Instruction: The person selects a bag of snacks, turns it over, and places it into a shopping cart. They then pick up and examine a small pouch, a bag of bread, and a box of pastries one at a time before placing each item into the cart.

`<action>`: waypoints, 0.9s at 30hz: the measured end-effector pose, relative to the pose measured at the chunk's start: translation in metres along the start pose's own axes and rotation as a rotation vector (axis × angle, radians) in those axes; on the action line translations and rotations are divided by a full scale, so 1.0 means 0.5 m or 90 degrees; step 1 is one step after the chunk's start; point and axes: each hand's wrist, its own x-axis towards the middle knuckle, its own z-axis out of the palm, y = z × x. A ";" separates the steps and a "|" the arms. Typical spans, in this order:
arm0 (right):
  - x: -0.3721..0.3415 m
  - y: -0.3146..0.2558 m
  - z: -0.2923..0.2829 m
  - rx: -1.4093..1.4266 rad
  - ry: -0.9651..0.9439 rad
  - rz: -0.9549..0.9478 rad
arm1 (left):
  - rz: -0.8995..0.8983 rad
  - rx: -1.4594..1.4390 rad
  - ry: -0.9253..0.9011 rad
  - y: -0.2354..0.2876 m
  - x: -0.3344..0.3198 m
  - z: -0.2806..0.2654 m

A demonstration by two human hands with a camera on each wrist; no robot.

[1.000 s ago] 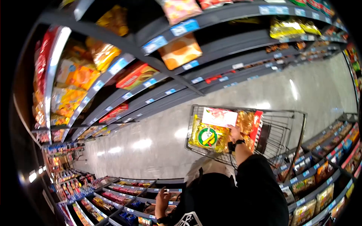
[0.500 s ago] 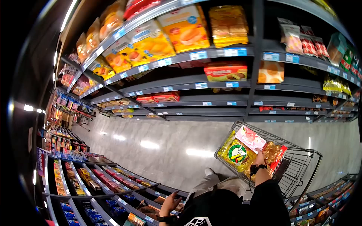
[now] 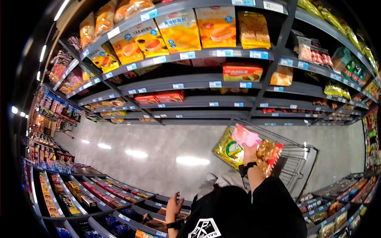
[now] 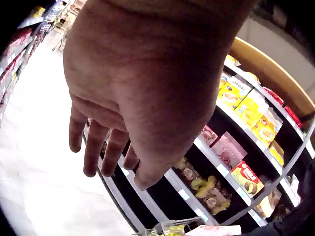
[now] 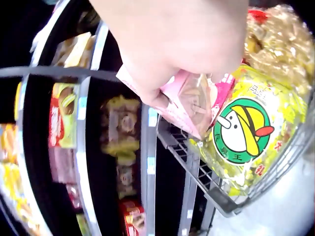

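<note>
My right hand reaches into a wire shopping cart and grips a pink box, its fingers curled over the box's edge in the right wrist view. The box is tilted there and has a clear-looking panel. Right under and beside it lies a yellow bag with a green round cartoon logo. A shiny golden bag with a red edge is on the hand's other side. My left hand hangs away from the cart, holding nothing; its fingers are extended in the left wrist view.
Ahead stands a long dark shelf unit with yellow bread bags and a red box. A low rack of packaged snacks runs along the near side. Grey shiny floor lies between them.
The view has turned to face the shelves more squarely. In the cart, the pink box has gone from lying flat to tilted in my right hand. The left hand still hangs loose.
</note>
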 end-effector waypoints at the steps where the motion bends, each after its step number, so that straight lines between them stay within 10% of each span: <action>1: -0.022 -0.047 -0.015 -0.073 -0.031 -0.029 | 0.010 -0.019 0.003 0.012 0.013 0.000; 4: -0.076 -0.119 -0.063 -0.026 -0.125 -0.258 | 0.085 -0.004 0.022 0.070 0.051 -0.007; 16: -0.258 -0.484 -0.212 -0.117 -0.713 -0.435 | 0.488 -0.220 -0.033 0.480 0.159 -0.066; 24: -0.227 -0.511 -0.233 -0.064 -0.384 -0.509 | 0.360 -0.398 -0.008 0.460 0.173 -0.063; 27: -0.191 -0.444 -0.230 0.042 -0.423 -0.293 | 0.254 -0.699 -0.001 0.462 0.181 -0.053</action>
